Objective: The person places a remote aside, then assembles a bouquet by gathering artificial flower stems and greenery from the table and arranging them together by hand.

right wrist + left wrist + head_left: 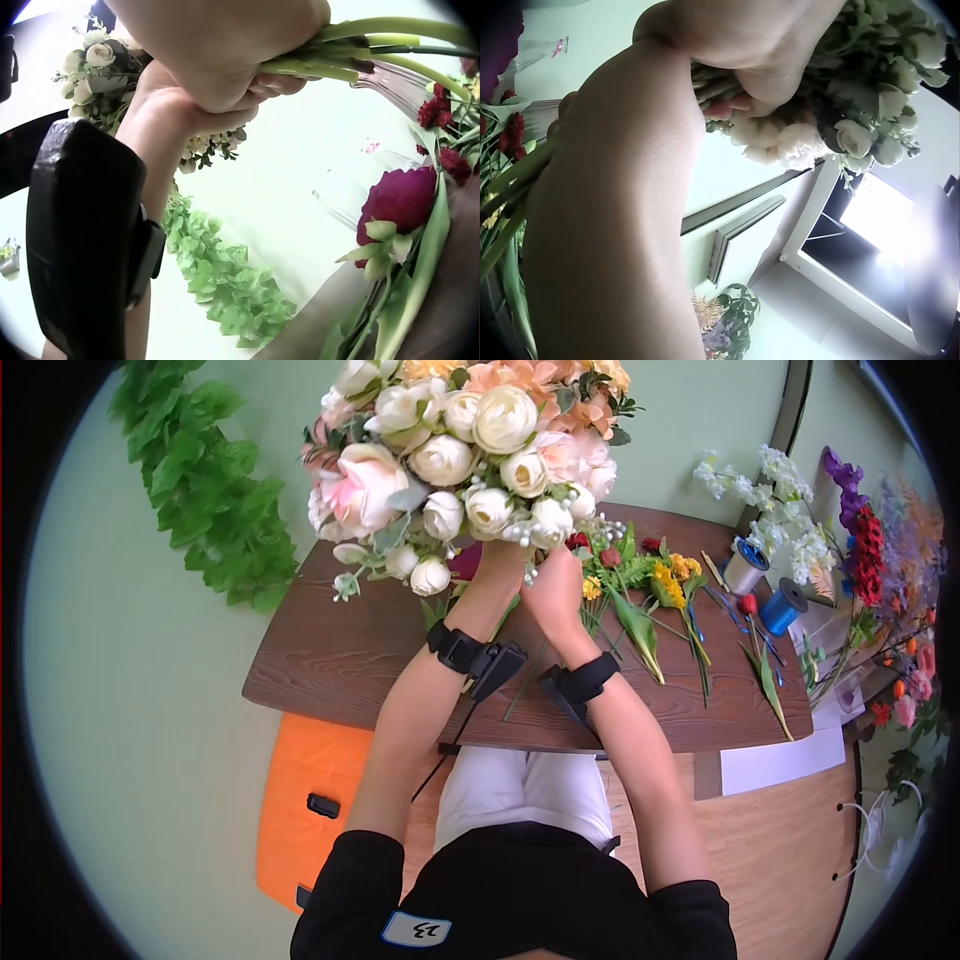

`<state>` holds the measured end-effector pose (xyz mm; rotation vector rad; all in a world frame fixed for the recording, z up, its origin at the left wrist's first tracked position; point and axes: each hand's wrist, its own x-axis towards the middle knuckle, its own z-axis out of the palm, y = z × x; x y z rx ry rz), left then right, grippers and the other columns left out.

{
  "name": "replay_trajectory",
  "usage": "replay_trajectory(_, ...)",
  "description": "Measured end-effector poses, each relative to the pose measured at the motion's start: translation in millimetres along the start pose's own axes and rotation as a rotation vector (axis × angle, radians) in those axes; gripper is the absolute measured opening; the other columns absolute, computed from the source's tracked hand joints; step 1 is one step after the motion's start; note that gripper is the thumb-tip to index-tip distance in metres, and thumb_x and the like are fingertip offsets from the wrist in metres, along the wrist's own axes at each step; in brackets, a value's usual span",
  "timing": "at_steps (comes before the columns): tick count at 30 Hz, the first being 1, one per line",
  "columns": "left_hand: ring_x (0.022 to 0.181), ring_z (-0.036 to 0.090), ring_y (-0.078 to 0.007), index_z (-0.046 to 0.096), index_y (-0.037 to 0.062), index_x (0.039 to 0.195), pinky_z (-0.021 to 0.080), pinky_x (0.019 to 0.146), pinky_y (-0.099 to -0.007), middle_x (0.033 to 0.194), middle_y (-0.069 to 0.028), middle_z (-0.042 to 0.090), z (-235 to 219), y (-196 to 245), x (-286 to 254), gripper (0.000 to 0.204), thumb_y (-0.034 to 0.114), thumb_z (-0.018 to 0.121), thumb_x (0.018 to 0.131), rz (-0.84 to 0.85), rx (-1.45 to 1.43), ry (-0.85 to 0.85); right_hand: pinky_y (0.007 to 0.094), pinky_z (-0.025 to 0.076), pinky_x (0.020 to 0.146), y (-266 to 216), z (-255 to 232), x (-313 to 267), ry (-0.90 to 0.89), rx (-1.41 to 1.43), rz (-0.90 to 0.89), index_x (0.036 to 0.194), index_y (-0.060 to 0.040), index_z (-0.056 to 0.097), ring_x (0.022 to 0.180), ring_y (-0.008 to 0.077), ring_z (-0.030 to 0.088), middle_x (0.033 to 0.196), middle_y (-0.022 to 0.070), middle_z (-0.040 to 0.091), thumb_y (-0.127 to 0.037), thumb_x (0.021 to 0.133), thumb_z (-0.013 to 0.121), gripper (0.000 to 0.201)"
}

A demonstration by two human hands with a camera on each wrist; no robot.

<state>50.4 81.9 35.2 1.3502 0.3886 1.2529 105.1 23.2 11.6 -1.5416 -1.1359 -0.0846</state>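
A full bouquet (443,462) of white, pink and peach artificial flowers is held up over the table, its heads facing away from the body. My left hand (503,568) grips the stems just under the blooms; part of it is hidden by the flowers in the head view. Close beside it, my right hand (225,49) holds the same stems lower down. Cut green stem ends (341,64) stick out past the right fist in the right wrist view. The left hand (761,45) shows curled fingers around the stems in the left wrist view.
On the dark wooden table (340,635) lie loose flowers, including yellow blooms (668,582) and a red tulip (748,604). Silver (744,570) and blue ribbon spools (782,608) stand at the right. A magenta flower (397,206) lies near the stem ends. An orange seat (305,790) is at the left.
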Motion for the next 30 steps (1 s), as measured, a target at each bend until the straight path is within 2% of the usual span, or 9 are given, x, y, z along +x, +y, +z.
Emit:
replay_trajectory(4, 0.060, 0.049, -0.0103, 0.048, 0.0032, 0.082, 0.040, 0.049, -0.0251, 0.071, -0.0040, 0.052, 13, 8, -4, 0.006, 0.004, 0.051, 0.077, -0.230, -0.023, 0.098, 0.0418, 0.045, 0.058, -7, -9, -4, 0.059, 0.000, -0.079, 0.085, -0.0040, 0.054, 0.064, 0.0374, 0.056, 0.065, 0.0204, 0.057, -0.020, 0.065, 0.062, 0.027)
replay_trajectory(5, 0.049, 0.044, -0.0104, 0.047, 0.0047, 0.073, 0.036, 0.043, -0.0247, 0.059, -0.0021, 0.047, 19, 11, -1, 0.005, 0.005, 0.048, 0.078, -0.069, -0.108, 0.141, 0.0431, 0.044, 0.056, -8, -10, -8, 0.057, 0.006, -0.151, 0.088, -0.0057, 0.047, 0.061, 0.0385, 0.055, 0.062, 0.0187, 0.056, -0.020, 0.065, 0.062, 0.031)
replay_trajectory(6, 0.046, 0.038, -0.0100, 0.042, 0.0099, 0.070, 0.041, 0.057, -0.0279, 0.056, 0.0004, 0.039, 14, 13, -4, 0.015, 0.016, 0.043, 0.083, -0.101, -0.205, -0.040, 0.0432, 0.044, 0.055, -6, -17, -12, -0.061, -0.035, -0.172, 0.091, -0.0060, 0.042, 0.063, 0.0386, 0.054, 0.065, 0.0190, 0.054, -0.018, 0.066, 0.062, 0.035)
replay_trajectory(12, 0.041, 0.033, -0.0050, 0.037, 0.0161, 0.063, 0.037, 0.052, -0.0232, 0.049, 0.0075, 0.029, -4, 13, 2, 0.021, 0.020, 0.046, 0.082, -0.270, -0.531, -0.216, 0.0357, 0.044, 0.070, 4, -66, -28, -0.119, 0.033, -0.416, 0.106, 0.0001, 0.041, 0.081, 0.0307, 0.054, 0.086, 0.0188, 0.053, -0.020, 0.069, 0.062, 0.047)
replay_trajectory(14, 0.040, 0.031, -0.0040, 0.036, 0.0168, 0.060, 0.036, 0.051, -0.0215, 0.047, 0.0087, 0.029, -17, 9, 0, 0.025, 0.020, 0.046, 0.083, -0.330, -0.627, -0.291, 0.0316, 0.043, 0.075, 23, -96, -24, -0.304, 0.063, -0.143, 0.107, 0.0007, 0.046, 0.085, 0.0251, 0.053, 0.091, 0.0157, 0.053, -0.021, 0.075, 0.058, 0.041)
replay_trajectory(18, 0.039, 0.031, -0.0044, 0.035, 0.0159, 0.059, 0.036, 0.050, -0.0212, 0.045, 0.0083, 0.029, -32, 5, -11, 0.026, 0.016, 0.041, 0.085, -0.440, -0.724, -0.358, 0.0232, 0.041, 0.065, 82, -154, 6, -0.329, 0.029, 0.219, 0.092, 0.0030, 0.056, 0.072, 0.0116, 0.052, 0.078, 0.0051, 0.056, -0.015, 0.083, 0.047, 0.022)
replay_trajectory(23, 0.037, 0.031, -0.0041, 0.035, 0.0151, 0.062, 0.038, 0.049, -0.0216, 0.044, 0.0084, 0.029, -34, -2, -24, 0.024, 0.014, 0.037, 0.086, -0.541, -0.909, -0.497, 0.0237, 0.042, 0.055, 222, -197, 30, -0.254, -0.238, 0.287, 0.088, 0.0046, 0.057, 0.062, 0.0107, 0.052, 0.070, 0.0045, 0.056, -0.009, 0.071, 0.048, 0.023)
replay_trajectory(26, 0.038, 0.031, -0.0037, 0.035, 0.0148, 0.064, 0.038, 0.049, -0.0217, 0.044, 0.0088, 0.029, -32, -13, -32, 0.022, 0.015, 0.037, 0.086, -0.578, -0.937, -0.515, 0.0301, 0.046, 0.063, 240, -202, 34, -0.307, -0.301, 0.489, 0.083, 0.0023, 0.060, 0.069, 0.0203, 0.059, 0.072, 0.0143, 0.061, -0.016, 0.071, 0.052, 0.023)
replay_trajectory(30, 0.039, 0.033, -0.0042, 0.035, 0.0146, 0.066, 0.038, 0.051, -0.0229, 0.044, 0.0088, 0.030, -34, -30, -40, 0.020, 0.017, 0.041, 0.086, -0.604, -0.974, -0.576, 0.0323, 0.046, 0.064, 261, -187, 35, -0.322, -0.594, 0.354, 0.081, 0.0004, 0.061, 0.068, 0.0236, 0.060, 0.074, 0.0134, 0.063, -0.015, 0.066, 0.059, 0.022)
